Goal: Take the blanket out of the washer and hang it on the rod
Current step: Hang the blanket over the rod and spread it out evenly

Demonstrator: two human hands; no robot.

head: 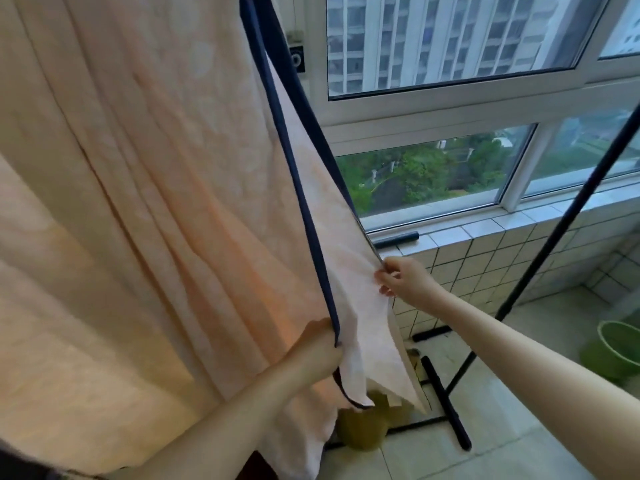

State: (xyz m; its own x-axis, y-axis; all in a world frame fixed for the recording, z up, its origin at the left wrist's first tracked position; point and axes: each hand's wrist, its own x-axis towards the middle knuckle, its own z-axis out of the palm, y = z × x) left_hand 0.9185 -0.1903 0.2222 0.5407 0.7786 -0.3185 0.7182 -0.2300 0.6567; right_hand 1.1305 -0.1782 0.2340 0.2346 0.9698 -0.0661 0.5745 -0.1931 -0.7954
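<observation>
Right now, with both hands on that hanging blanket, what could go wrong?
1. The left hand grips the navy edge and the right hand pinches the far edge of the blanket; a hard tug might drag it off its support, which is out of view.
2. Its lower corner hangs low over the tiled floor and might pick up dirt.
3. The black foot bar lies close by; stepping in might mean a trip.

The blanket (138,202) hangs left, before the window (450,98); a basin (616,348) stands right.
</observation>
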